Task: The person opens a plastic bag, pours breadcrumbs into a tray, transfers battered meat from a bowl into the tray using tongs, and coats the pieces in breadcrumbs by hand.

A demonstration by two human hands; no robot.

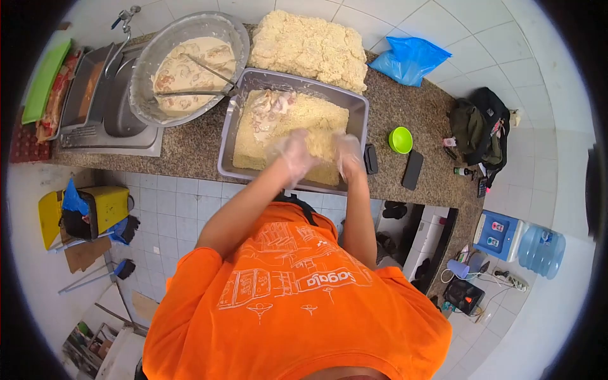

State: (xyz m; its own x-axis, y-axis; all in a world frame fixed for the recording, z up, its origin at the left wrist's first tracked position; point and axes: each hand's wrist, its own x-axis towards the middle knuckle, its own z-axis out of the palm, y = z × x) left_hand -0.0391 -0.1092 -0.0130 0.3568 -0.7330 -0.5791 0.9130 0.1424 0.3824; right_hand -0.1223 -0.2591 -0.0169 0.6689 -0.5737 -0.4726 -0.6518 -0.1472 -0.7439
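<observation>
A grey rectangular tub [229, 136] holds pale yellow breading crumbs [250, 152], with wet, batter-covered meat pieces [271, 111] lying on top towards the back. My left hand [294, 155], in a clear plastic glove, is in the crumbs near the tub's front. Opposite it, my right hand [348, 155], gloved too, is by the tub's right wall. Both hands curve around a heap of crumbs between them; motion blurs the fingers. Whether a piece of meat lies inside that heap is hidden.
Left of the tub, a large metal bowl [142, 95] holds batter, meat and tongs [199, 94] beside the sink [120, 117]. Crumb-coated pieces [307, 47] are piled behind. To the right are a blue bag [410, 60], green bowl [400, 140], phone [412, 170] and backpack [481, 130].
</observation>
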